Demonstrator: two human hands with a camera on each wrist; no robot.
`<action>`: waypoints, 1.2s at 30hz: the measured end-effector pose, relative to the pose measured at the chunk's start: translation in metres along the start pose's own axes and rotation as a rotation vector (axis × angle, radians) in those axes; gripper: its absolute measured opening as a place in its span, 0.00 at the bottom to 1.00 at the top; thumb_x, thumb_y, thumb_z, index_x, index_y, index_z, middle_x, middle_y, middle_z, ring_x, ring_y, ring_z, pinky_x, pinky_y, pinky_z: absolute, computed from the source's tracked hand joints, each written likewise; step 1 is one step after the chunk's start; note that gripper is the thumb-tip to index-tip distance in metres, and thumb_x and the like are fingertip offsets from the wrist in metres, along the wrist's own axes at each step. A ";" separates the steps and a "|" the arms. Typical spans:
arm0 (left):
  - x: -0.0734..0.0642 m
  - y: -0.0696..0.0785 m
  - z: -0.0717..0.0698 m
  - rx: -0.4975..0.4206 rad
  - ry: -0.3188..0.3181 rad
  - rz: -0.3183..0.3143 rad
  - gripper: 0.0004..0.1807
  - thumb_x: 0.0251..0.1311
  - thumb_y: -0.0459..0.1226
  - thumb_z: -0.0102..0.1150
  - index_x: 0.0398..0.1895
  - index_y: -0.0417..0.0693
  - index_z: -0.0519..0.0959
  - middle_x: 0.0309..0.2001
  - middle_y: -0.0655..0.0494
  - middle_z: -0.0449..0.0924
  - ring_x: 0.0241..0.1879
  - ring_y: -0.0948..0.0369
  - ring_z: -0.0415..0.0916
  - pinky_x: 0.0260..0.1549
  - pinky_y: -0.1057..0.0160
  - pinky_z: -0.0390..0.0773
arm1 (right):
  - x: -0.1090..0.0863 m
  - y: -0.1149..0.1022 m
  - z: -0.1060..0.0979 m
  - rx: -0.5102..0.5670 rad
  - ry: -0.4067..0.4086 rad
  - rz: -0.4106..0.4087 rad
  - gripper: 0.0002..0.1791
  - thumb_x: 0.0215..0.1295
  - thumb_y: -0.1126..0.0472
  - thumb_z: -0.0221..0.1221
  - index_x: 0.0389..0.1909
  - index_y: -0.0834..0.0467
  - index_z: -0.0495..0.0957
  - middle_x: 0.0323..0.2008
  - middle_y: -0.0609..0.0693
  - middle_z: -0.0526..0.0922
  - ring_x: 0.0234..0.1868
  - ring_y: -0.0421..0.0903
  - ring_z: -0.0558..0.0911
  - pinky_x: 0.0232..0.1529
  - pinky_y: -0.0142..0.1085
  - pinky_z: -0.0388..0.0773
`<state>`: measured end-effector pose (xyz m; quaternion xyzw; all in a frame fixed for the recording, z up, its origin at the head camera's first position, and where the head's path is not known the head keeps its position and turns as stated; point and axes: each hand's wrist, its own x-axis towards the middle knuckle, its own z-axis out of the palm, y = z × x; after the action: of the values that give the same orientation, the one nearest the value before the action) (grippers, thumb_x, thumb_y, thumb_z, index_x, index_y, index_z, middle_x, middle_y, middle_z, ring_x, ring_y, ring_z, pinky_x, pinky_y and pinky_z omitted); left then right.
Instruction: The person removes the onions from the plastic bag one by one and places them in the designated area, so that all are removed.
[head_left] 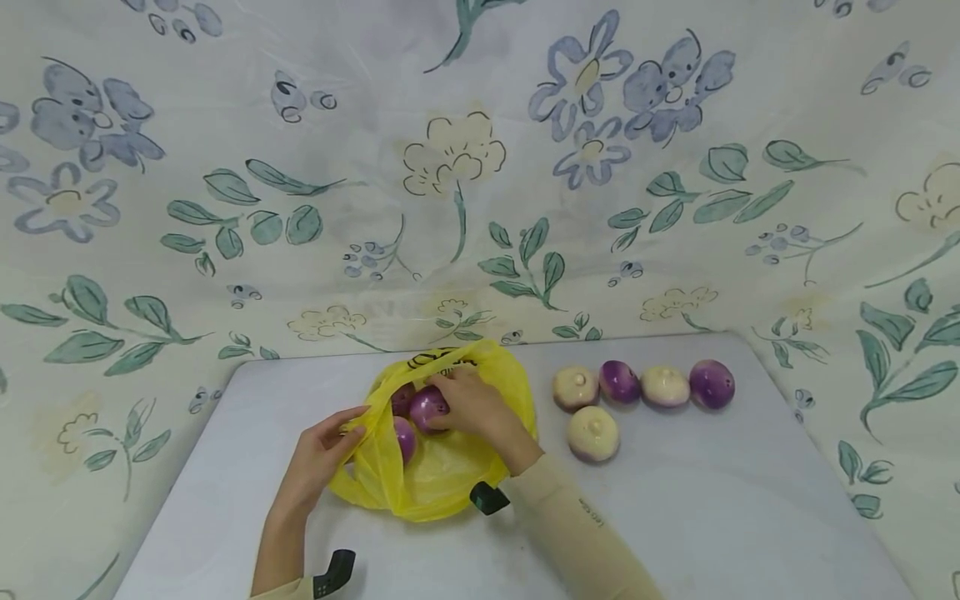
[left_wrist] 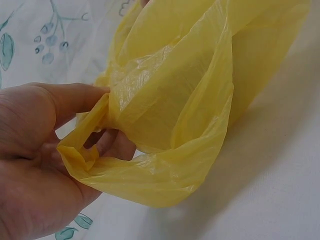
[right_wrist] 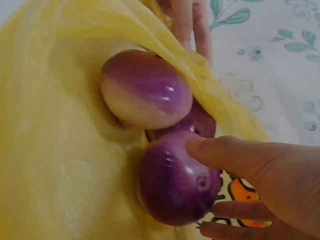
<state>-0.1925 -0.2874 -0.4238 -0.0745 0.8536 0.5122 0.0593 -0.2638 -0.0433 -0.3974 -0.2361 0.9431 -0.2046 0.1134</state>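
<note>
My left hand (head_left: pixel 322 458) pinches the rim of a thin yellow plastic bag (head_left: pixel 442 487), holding its left side up; the gathered plastic (left_wrist: pixel 165 175) runs between thumb and fingers in the left wrist view. Inside the bag lie three glossy purple-and-white turnips, one of them the turnip (right_wrist: pixel 145 90) at the top of the right wrist view. My right hand (head_left: pixel 476 408) reaches into the mouth of the bag. Its thumb lies against the nearest purple turnip (right_wrist: pixel 175 185), while the other fingers extend, spread away from the thumb, beside that turnip's edge.
Right of the bag, a row of several turnips, ending in a purple turnip (head_left: pixel 712 384), lies on the white table (head_left: pixel 720 500). A pale turnip (head_left: pixel 593 434) sits in front of the row. A floral cloth (head_left: pixel 450 208) rises behind the table.
</note>
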 end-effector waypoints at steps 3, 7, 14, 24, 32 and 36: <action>0.001 -0.001 0.000 0.000 0.002 0.001 0.24 0.70 0.46 0.54 0.68 0.53 0.71 0.63 0.45 0.74 0.48 0.64 0.77 0.44 0.75 0.79 | 0.001 -0.002 0.002 0.022 -0.014 0.031 0.34 0.61 0.44 0.65 0.69 0.43 0.67 0.67 0.52 0.70 0.65 0.50 0.69 0.58 0.50 0.77; 0.001 -0.001 0.000 0.003 0.006 0.001 0.24 0.70 0.46 0.54 0.68 0.53 0.71 0.63 0.45 0.74 0.49 0.63 0.78 0.44 0.75 0.79 | 0.002 -0.003 0.005 0.028 -0.010 0.048 0.35 0.59 0.45 0.67 0.67 0.43 0.68 0.65 0.52 0.71 0.63 0.50 0.70 0.58 0.50 0.76; 0.001 -0.001 0.000 -0.002 -0.001 -0.005 0.25 0.70 0.46 0.54 0.68 0.53 0.70 0.64 0.45 0.73 0.50 0.62 0.78 0.44 0.75 0.79 | 0.004 -0.004 0.013 0.048 0.033 0.069 0.39 0.56 0.47 0.70 0.68 0.44 0.66 0.65 0.52 0.71 0.64 0.49 0.71 0.63 0.47 0.74; 0.001 -0.002 0.002 -0.006 -0.001 -0.012 0.24 0.70 0.45 0.54 0.67 0.53 0.71 0.64 0.45 0.73 0.48 0.62 0.78 0.44 0.74 0.80 | 0.006 -0.006 0.015 0.070 0.048 0.093 0.40 0.55 0.48 0.71 0.68 0.51 0.67 0.66 0.49 0.72 0.64 0.47 0.72 0.67 0.42 0.71; 0.001 -0.002 0.002 -0.003 0.003 -0.011 0.24 0.70 0.45 0.54 0.67 0.53 0.71 0.65 0.46 0.73 0.50 0.62 0.78 0.44 0.74 0.80 | 0.003 -0.002 0.015 0.149 0.044 0.003 0.36 0.55 0.52 0.70 0.66 0.45 0.71 0.64 0.47 0.75 0.64 0.46 0.72 0.65 0.41 0.72; 0.001 -0.003 0.002 -0.004 0.002 0.000 0.23 0.70 0.44 0.54 0.67 0.54 0.71 0.65 0.46 0.73 0.50 0.61 0.78 0.44 0.74 0.80 | 0.003 -0.002 0.013 0.175 0.028 -0.004 0.34 0.54 0.54 0.71 0.65 0.46 0.73 0.62 0.46 0.76 0.62 0.46 0.73 0.65 0.40 0.73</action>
<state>-0.1928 -0.2869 -0.4276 -0.0753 0.8526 0.5138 0.0586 -0.2617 -0.0509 -0.4086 -0.2240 0.9227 -0.2899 0.1200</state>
